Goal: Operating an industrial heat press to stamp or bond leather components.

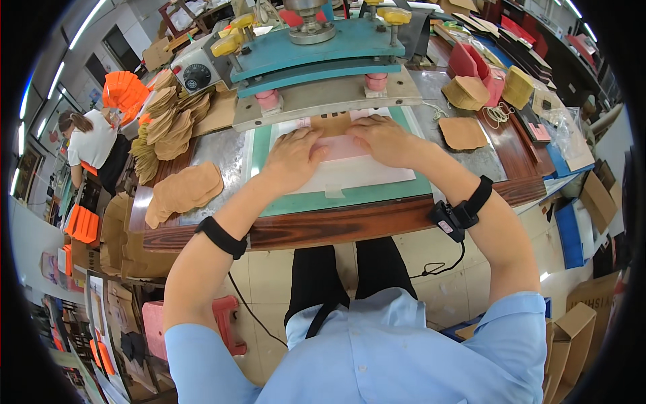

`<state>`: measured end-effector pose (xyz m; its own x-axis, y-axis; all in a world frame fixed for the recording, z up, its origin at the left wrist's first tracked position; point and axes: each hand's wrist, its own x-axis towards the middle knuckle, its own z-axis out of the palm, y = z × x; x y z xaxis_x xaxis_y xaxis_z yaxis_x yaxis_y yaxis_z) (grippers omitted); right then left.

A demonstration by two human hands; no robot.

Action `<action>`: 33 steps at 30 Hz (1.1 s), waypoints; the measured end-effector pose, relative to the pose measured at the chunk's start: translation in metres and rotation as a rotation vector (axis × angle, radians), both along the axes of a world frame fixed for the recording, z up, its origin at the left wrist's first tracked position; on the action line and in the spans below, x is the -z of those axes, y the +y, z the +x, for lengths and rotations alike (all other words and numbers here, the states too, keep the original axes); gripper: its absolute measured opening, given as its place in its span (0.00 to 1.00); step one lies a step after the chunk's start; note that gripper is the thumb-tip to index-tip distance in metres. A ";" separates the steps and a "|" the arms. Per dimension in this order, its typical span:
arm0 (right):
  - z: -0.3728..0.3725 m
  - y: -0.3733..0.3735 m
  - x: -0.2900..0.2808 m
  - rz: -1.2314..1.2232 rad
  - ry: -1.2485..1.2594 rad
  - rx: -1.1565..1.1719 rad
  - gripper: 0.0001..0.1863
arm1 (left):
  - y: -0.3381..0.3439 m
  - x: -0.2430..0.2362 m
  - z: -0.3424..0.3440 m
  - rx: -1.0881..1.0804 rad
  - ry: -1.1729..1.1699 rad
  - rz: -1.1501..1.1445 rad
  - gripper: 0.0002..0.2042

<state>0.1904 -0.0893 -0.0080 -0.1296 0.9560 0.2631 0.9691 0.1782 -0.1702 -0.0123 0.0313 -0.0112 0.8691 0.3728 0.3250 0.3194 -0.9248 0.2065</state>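
A workbench is seen from above, with both forearms reaching forward from the lower edge. At the far left, a second person [91, 141] in a white top is bent over other work. Nearer, fanned stacks of tan die-cut pieces [165, 124] are heaped on the tabletop [323, 225], and a smaller pile of tan pieces [185, 190] lies just left of a green mat [350, 196].

The left hand [291, 158] is laid flat, palm down, on a pale pink sheet [343, 149] that rests on a white backing sheet [356, 176] on the mat. A small tan piece [331, 124] is partly seen between the hands, under the edge of the press. The right hand [385, 140] is also spread flat on the pink sheet, fingers extended toward the press. Neither grip is closed round anything; both are open and only pressing down.

The sheet is judged to be light, thin and limp, likely to slide or crease if dragged, so it would best be taken by pinching its near edge or corners, or kept steady under flat palms. Its look is plain, rectangular and matt.

Above, a teal-topped press [316, 50] with yellow knobs is mounted over a grey metal plate [323, 101]. To the right, a loose tan piece [465, 132] and further tan stacks [468, 91] are set beside red trays [471, 62].
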 end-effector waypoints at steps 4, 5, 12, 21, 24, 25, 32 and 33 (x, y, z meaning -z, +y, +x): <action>-0.002 -0.001 -0.001 0.019 -0.072 0.003 0.19 | -0.003 -0.006 0.000 0.043 0.073 0.057 0.21; -0.002 -0.001 -0.001 0.015 -0.086 0.004 0.19 | -0.005 -0.009 0.000 0.041 0.116 0.068 0.22; -0.007 -0.007 -0.002 0.031 -0.086 0.021 0.20 | -0.012 -0.006 -0.004 0.020 0.056 0.018 0.21; -0.061 -0.131 -0.034 0.005 0.433 -0.219 0.17 | -0.123 -0.044 -0.076 0.260 0.031 -0.391 0.13; -0.081 -0.185 -0.020 -0.594 0.760 -0.423 0.16 | -0.180 -0.015 -0.120 0.422 0.405 -0.902 0.13; -0.082 -0.192 -0.002 -0.800 0.796 -0.458 0.17 | -0.188 0.008 -0.129 0.515 0.496 -1.012 0.14; -0.048 -0.137 0.162 -0.212 1.948 0.203 0.15 | -0.111 0.180 -0.108 -0.192 -0.457 -2.010 0.21; -0.047 -0.121 0.174 0.033 2.168 0.222 0.15 | -0.100 0.183 -0.103 -0.213 -0.785 -2.099 0.22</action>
